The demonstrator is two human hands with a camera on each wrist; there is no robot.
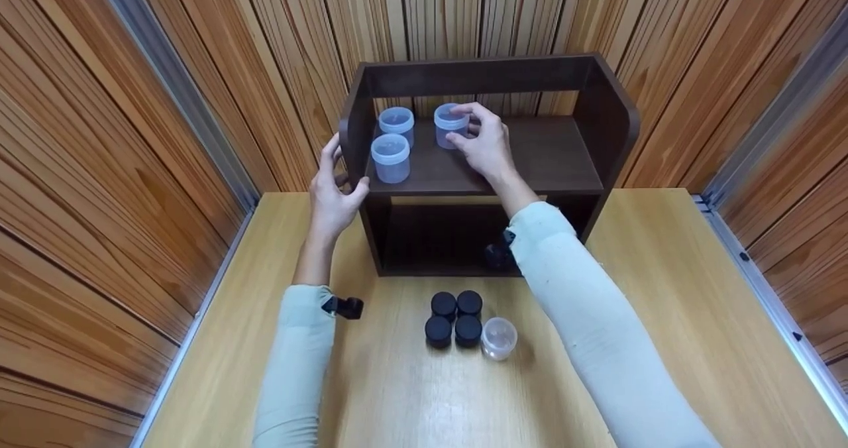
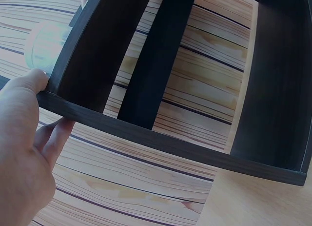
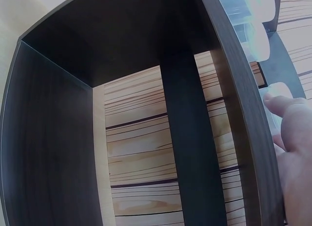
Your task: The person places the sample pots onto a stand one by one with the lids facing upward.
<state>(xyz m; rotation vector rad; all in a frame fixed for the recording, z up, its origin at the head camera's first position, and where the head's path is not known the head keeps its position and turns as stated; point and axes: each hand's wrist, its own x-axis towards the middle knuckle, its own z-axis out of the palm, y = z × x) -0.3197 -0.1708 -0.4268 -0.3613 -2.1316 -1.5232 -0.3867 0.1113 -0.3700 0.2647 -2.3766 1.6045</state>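
Note:
On the upper board of a dark brown two-tier shelf (image 1: 550, 160), my right hand (image 1: 489, 144) pinches a translucent plastic jar (image 1: 446, 127) between thumb and fingers. The jar stands upright at the back, left of the middle. Two similar jars, one at the back (image 1: 396, 124) and one in front (image 1: 391, 162), stand by the left side panel. My left hand (image 1: 333, 199) grips that panel at its front edge, the thumb in front and the fingers around the outside. In the right wrist view, the shelf board partly covers the held jar (image 3: 280, 92).
On the wooden table (image 1: 397, 395) before the shelf stand several small black-lidded jars (image 1: 468, 331) in a tight group. A clear jar (image 1: 499, 338) is beside them on the right. Wood-patterned walls (image 1: 278, 50) enclose the back and sides.

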